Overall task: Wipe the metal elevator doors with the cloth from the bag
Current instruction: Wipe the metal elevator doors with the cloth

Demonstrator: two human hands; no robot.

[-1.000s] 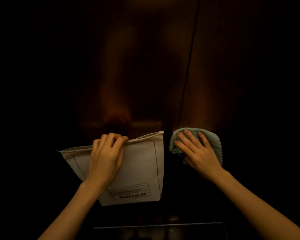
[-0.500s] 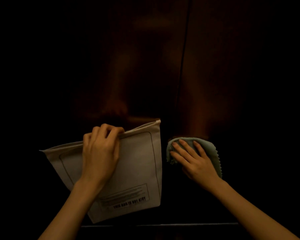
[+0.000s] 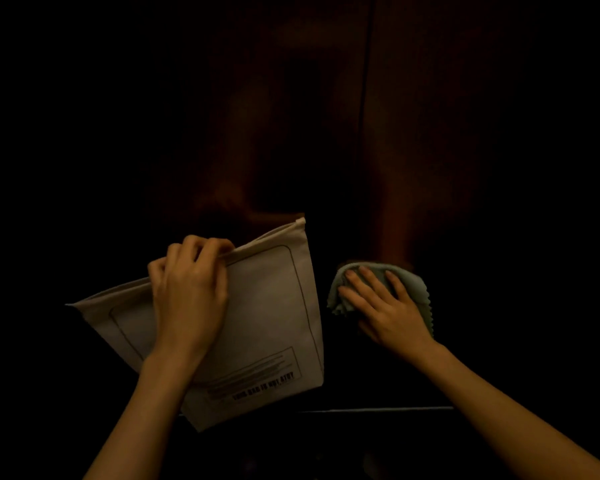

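We see the cloth (image 3: pixel 409 284), a pale grey-green piece with a zigzag-cut edge, bunched under the right hand (image 3: pixel 387 311) and pressed flat against the right-hand elevator door (image 3: pixel 465 150), low down and just to the right of the dark seam (image 3: pixel 366 98) where the two doors meet. The right hand lies on it with fingers straight and spread, palm toward the metal.

The doors fill nearly the whole view. They are very dark, with a dull reddish-brown sheen, and we make out faint blurred reflections above each hand. Along the bottom a thin pale line (image 3: pixel 378 408) runs across at the foot of the doors; below it all is black.

To the left of the cloth, the left hand (image 3: pixel 189 296) holds a flat off-white bag (image 3: pixel 271 306) up in front of the left door, fingers curled over its top edge and pinching it. The bag hangs tilted, its right corner higher, with a printed outline and a small box of dark text near its bottom. We cannot tell whether anything is inside it.
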